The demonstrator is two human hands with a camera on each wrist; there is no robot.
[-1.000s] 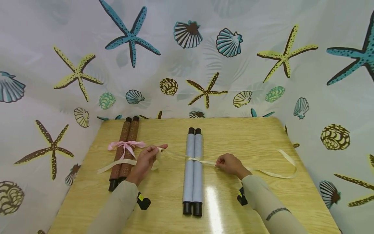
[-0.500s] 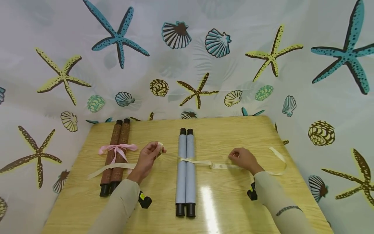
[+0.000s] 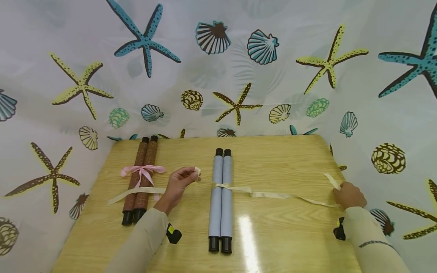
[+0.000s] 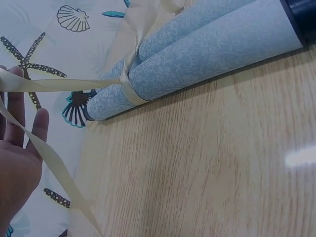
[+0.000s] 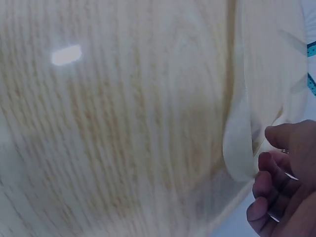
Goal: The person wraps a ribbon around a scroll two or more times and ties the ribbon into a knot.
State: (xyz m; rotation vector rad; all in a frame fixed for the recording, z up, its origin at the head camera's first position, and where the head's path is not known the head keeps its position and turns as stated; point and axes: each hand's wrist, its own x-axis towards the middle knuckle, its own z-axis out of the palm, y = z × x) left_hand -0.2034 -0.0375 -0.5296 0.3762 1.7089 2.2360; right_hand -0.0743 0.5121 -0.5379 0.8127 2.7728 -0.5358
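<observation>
Two light-blue patterned rolls with black ends, like scrolls, lie side by side on the table. A cream ribbon is crossed around their middle and stretches out both ways. Left of them, my left hand pinches the ribbon between thumb and fingers, raised above the table; its loose tail hangs down in the left wrist view. At the table's right side, my right hand is at the ribbon's looped far end. In the right wrist view its thumb and loosely bent fingers stand apart beside the ribbon loop.
Two brown patterned rolls, tied with a pink ribbon bow, lie at the left. The cream ribbon's left tail crosses over them. A white curtain printed with starfish and shells surrounds the wooden table.
My right hand has let go of the ribbon near the blue rolls and slid right along it to its far end. My left hand keeps its pinch on the ribbon.
</observation>
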